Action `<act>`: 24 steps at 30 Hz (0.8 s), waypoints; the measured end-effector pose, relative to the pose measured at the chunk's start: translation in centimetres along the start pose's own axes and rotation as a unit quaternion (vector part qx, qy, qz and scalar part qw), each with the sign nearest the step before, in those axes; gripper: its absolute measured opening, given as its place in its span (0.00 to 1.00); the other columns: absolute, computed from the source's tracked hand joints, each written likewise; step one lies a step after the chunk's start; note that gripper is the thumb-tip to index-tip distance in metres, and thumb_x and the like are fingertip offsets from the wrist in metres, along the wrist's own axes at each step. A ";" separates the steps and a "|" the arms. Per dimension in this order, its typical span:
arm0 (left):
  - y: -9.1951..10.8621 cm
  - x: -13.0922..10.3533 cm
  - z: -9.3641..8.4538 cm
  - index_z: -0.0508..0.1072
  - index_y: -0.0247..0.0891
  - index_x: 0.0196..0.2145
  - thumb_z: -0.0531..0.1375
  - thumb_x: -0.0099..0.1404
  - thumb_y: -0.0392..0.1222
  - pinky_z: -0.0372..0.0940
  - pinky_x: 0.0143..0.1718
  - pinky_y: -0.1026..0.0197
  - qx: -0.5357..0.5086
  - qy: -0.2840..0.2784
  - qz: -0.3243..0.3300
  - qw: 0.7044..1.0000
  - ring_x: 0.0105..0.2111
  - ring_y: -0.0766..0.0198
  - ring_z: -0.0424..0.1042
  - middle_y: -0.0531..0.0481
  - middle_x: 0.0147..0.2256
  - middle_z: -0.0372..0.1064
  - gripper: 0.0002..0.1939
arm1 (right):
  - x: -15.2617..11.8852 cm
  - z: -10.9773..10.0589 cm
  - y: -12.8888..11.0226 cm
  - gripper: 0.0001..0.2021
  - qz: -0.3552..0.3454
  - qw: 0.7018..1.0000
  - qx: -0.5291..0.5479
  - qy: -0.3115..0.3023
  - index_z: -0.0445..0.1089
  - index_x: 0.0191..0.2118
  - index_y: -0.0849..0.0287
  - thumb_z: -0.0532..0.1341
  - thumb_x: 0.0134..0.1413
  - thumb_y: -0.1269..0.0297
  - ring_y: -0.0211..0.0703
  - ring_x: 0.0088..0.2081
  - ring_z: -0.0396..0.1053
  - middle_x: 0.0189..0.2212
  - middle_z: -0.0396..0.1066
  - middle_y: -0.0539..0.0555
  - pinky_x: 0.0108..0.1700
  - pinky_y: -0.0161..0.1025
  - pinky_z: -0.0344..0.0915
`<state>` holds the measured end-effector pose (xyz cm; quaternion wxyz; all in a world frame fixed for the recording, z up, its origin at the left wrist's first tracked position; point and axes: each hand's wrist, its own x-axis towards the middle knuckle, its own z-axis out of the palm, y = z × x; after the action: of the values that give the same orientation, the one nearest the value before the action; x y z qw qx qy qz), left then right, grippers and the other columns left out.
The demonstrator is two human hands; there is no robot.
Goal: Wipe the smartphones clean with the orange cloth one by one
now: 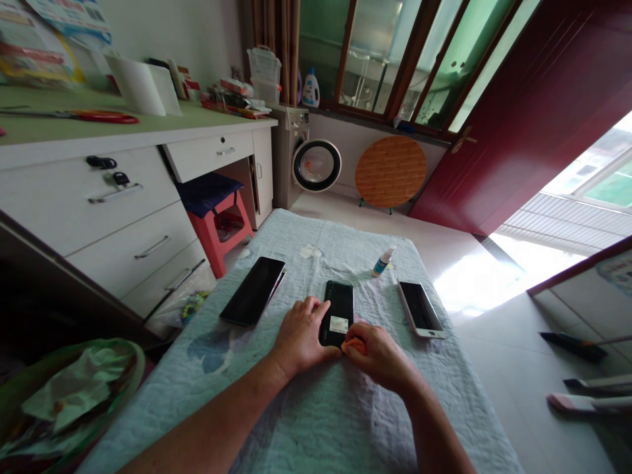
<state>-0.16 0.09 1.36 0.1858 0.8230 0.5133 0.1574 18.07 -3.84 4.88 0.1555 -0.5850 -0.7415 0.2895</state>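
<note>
Quilt-covered surface point(316, 421): is carrying the devices on pale blue, patterned padding; this is probably giving a little, so light strokes are likely working better than hard pushing

Large black device point(254, 289): is lying flat with its glossy dark face up, left of the dark phone point(340, 299) and apart from it; something is showing beneath its right edge, too small to make out

Left hand point(301, 336): is clasping the dark phone at its left side and lower end, forefinger resting on the back, thumb reaching along the bottom; it should be bracing firmly against sliding while leaving the worked corner free

Right hand point(378, 355): is pinching a bunched orange cloth point(356, 345) against the phone's lower right corner, seemingly wiping; the fingertips should be keeping a fold of fabric between skin and casing, following the edge in short, even passes

White phone point(422, 309): is lying screen up, dark and pale-framed, near the right edge

Dark phone: is lying back up between the other two devices, looking near-black and glossy, its camera strip showing at the upper left corner

Spray bottle point(382, 261): is standing beyond the dark phone, towards the right, wearing a blue band

White label point(338, 324): is sitting on the phone's lower back, its print too small for reading; strokes should be skirting its edges to avoid lifting it
</note>
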 end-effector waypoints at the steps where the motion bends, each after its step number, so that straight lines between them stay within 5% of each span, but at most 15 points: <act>1: 0.0 0.0 0.0 0.63 0.37 0.58 0.68 0.44 0.62 0.61 0.51 0.52 0.000 0.001 0.001 1.000 0.46 0.49 0.65 0.42 0.50 0.62 0.47 | 0.1 0.1 0.1 0.05 -0.005 1.000 -0.002 0.007 0.68 0.27 0.59 0.56 0.50 0.71 0.35 0.29 0.62 0.27 0.66 0.49 0.31 0.32 0.52; 15: 0.1 0.0 -0.1 0.65 0.39 0.56 0.68 0.42 0.61 0.61 0.51 0.53 0.002 0.002 0.001 1.000 0.47 0.49 0.65 0.43 0.49 0.63 0.46 | 1.8 1.4 3.0 0.05 0.013 0.987 -0.035 0.158 0.66 0.31 0.58 0.54 0.56 0.67 0.40 0.33 0.65 0.30 0.68 0.51 0.36 0.35 0.56; 24: 0.1 0.0 -0.1 0.65 0.38 0.56 0.69 0.42 0.60 0.61 0.51 0.53 -0.002 0.001 0.001 1.000 0.47 0.49 0.65 0.42 0.49 0.63 0.46 | 1.4 1.0 2.0 0.04 0.000 0.994 -0.009 0.105 0.68 0.28 0.59 0.56 0.48 0.71 0.37 0.30 0.64 0.27 0.68 0.50 0.33 0.33 0.55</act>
<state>-0.16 0.08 1.49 0.1867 0.8229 0.5124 0.1596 18.73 -2.46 2.73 0.2269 -0.6138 -0.7236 0.2195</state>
